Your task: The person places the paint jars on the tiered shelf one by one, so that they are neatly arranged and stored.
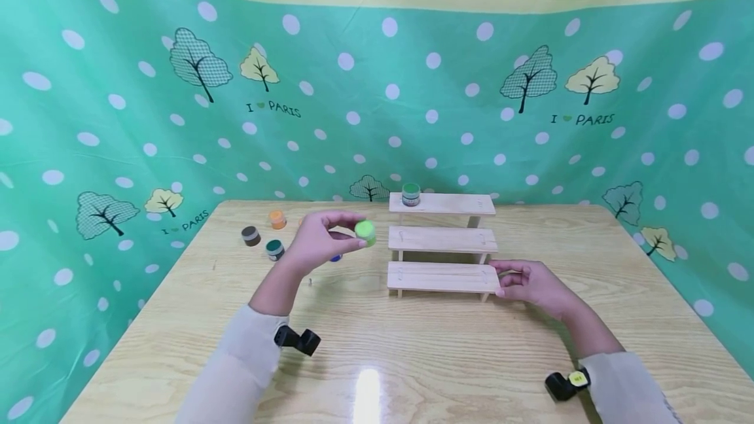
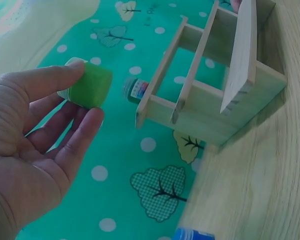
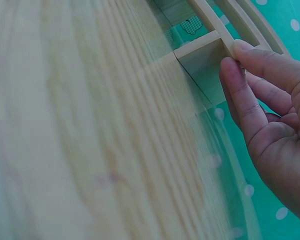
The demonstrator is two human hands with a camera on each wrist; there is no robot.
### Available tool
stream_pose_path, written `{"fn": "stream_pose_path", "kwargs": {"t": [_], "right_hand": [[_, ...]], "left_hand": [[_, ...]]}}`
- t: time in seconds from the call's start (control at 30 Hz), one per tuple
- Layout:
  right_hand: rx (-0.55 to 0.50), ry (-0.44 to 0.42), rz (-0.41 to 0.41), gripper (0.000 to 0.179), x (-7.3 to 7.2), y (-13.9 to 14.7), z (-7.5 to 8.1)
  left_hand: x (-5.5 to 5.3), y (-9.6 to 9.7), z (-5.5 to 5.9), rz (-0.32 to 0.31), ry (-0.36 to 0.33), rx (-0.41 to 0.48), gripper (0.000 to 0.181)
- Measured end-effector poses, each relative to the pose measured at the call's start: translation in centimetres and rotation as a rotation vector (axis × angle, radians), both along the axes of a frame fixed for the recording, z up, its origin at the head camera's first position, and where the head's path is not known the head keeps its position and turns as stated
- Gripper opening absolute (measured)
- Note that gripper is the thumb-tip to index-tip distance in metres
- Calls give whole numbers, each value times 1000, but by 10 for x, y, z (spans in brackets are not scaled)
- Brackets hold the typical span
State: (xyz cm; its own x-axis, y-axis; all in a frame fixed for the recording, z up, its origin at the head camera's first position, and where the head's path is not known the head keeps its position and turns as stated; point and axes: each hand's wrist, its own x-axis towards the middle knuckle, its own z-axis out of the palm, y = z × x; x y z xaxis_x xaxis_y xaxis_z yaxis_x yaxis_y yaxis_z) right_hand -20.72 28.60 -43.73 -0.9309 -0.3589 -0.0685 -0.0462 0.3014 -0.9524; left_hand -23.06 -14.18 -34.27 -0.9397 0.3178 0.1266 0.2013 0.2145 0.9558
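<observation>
My left hand (image 1: pixel 318 242) holds a small light green paint jar (image 1: pixel 365 233) between thumb and fingers, raised just left of a three-step wooden display shelf (image 1: pixel 442 239). In the left wrist view the jar (image 2: pixel 90 86) is pinched near the fingertips, its green side turned to the shelf. At the right end of the lowest step, my right hand (image 1: pixel 533 286) pinches the board's edge; the right wrist view shows thumb and fingers (image 3: pixel 247 100) on that corner. A green paint jar (image 1: pixel 411 195) stands on the left part of the top step.
Left of the shelf, on the wooden table (image 1: pixel 448 358), stand a dark brown jar (image 1: pixel 251 235), an orange jar (image 1: pixel 277 218) and a dark green jar (image 1: pixel 274 249). A blue jar (image 1: pixel 336 258) is partly hidden by my left hand. A dotted green curtain (image 1: pixel 330 116) hangs behind.
</observation>
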Motion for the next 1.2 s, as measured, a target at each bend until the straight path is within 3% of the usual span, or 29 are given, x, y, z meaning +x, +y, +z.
{"fn": "stream_pose_path", "kwargs": {"t": [0.17,0.43,0.8,1.0,1.2], "right_hand": [[-1,6,4,67,0,0,0],[-19,1,12,66,-1,0,-1],[-28,-9,16,66,-1,1,0],[-25,-4,15,66,-1,1,0],[-23,-6,16,66,0,1,0]], "left_hand": [[-3,11,4,-13,15,2,40],[-8,29,9,-63,95,24,39],[-12,58,15,-41,123,-33,40],[-19,74,15,-44,191,-51,38],[-28,90,11,-29,202,-52,39]]}}
